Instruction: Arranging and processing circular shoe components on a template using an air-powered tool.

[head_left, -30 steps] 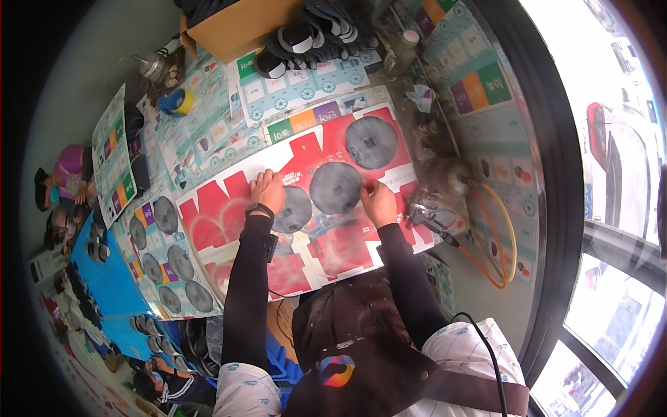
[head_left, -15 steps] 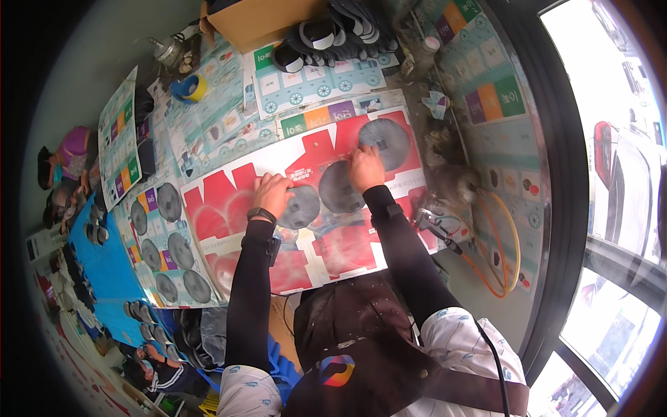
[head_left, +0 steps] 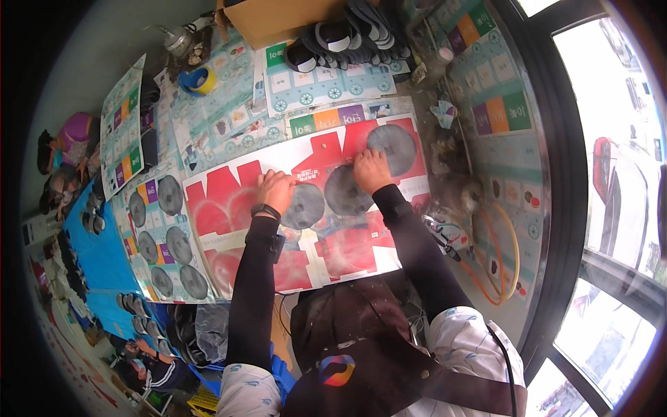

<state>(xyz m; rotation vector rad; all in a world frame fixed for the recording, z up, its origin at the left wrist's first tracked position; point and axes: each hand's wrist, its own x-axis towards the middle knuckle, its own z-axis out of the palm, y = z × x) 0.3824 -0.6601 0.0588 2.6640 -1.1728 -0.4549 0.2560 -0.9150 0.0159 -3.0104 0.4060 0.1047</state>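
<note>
Three dark grey discs, each with a small square mark near its middle, lie in a slanting row on a red and white printed cardboard sheet [head_left: 221, 177]. The left disc [head_left: 303, 207] has my left hand [head_left: 276, 192] at its upper left edge, fingers curled and closed. Over the upper edge of the middle disc [head_left: 347, 194] is my right hand [head_left: 372, 170], its fingers also curled, close to the left side of the right disc [head_left: 394, 151]. What either hand pinches, if anything, is hidden beneath the fingers.
Several similar discs [head_left: 171, 195] lie on a patterned sheet at left, beside a blue table [head_left: 108, 257] with people beyond. A stack of dark curved pieces [head_left: 347, 42] and a cardboard box [head_left: 274, 21] stand behind. An air tool [head_left: 445, 233] with an orange hose is at right.
The whole view has shifted slightly, so the sheet sits a little further right. Both hands stay by the same discs, with only slight finger movement; the discs look unmoved.
</note>
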